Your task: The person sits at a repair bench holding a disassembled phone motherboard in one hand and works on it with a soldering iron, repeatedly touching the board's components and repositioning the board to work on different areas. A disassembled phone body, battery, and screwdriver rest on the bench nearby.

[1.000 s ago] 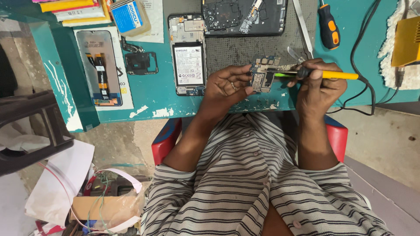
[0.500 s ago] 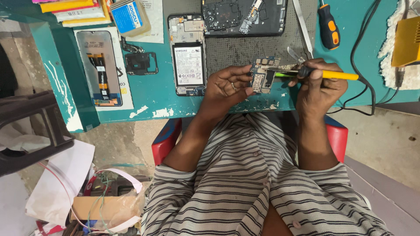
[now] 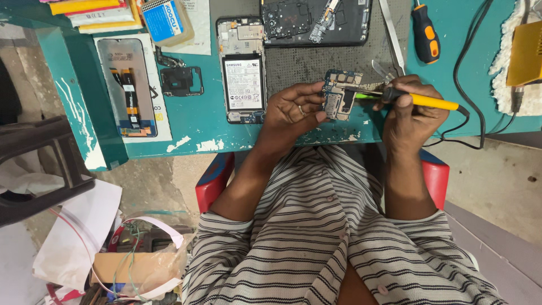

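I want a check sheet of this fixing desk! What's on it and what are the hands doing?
Surface: teal table, paint chipped along the front edge; dark mat under the work.
Job's things: small circuit board; yellow-handled soldering iron, tip at the board.
Clutter: opened phone with battery, black phone frame, screen panel, orange-and-black screwdriver.
Hands: left hand holds the board; right hand grips the iron.
Cables: black cord trails from the iron.
Surroundings: red chair, papers and wires on the floor.
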The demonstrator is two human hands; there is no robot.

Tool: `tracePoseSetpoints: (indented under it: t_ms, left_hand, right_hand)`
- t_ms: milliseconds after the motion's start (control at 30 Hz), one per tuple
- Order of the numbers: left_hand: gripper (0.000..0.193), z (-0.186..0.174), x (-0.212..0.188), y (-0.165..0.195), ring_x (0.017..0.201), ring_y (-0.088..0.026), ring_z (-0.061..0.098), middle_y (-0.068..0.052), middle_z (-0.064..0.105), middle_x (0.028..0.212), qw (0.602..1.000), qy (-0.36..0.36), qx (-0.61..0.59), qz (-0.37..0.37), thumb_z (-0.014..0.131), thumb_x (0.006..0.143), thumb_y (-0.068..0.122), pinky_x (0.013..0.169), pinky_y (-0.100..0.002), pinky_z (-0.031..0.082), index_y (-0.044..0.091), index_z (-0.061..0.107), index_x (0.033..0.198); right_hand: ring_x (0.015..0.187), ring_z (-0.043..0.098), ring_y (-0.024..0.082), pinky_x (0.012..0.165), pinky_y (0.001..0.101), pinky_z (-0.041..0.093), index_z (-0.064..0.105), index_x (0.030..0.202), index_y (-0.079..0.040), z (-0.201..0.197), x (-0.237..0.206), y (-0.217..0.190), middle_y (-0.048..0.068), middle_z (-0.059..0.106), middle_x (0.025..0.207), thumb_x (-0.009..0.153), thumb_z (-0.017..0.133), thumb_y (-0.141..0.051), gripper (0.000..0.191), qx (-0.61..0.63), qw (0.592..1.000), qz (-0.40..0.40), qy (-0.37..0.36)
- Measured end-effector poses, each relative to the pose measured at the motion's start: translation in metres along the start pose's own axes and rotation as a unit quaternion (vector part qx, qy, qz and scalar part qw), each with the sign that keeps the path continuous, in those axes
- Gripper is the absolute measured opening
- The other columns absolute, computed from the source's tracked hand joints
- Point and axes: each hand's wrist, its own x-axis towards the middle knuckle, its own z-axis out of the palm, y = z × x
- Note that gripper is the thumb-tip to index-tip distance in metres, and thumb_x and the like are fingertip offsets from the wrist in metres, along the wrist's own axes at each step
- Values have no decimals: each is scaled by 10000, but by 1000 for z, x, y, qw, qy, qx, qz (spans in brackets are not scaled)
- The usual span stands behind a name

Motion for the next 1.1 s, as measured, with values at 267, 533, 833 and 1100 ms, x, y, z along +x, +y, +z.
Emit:
tracePoseSetpoints:
  t_ms: [267,533,833,1100]
  left_hand:
    - [505,1,1,1,1173,-175,688,-126,700,1251,1000,-11,5,13,677,962,-177,1044,-344,618,-12,577,1429]
    - [510,0,2,0,1185,-176,688,-129,703,1251,1000,-19,12,22,679,963,-177,1049,-338,611,-7,578,1433]
    - [498,0,1,1,1157,-166,686,-117,692,1230,1000,-15,-11,13,669,965,-174,1043,-343,622,-14,579,1428]
    - [505,-1,1,1,1171,-166,684,-123,694,1235,1000,-17,4,9,657,956,-185,1044,-332,613,-27,569,1427]
  right_hand:
    - [764,621,193,612,306,554,638,1142,6,0,0,-4,177,645,984,1070,753,-207,253,-10,1000,-6,-18]
    - [780,629,202,606,304,556,645,1130,3,-1,2,-5,191,653,985,1054,764,-158,214,-5,1000,-2,-27]
    - [792,639,207,612,310,574,643,1102,12,2,3,-5,190,656,978,1045,763,-135,198,-14,999,-14,-31]
    - [780,639,208,611,304,572,642,1106,16,1,4,-6,195,662,977,1058,760,-162,218,-32,999,-17,-29]
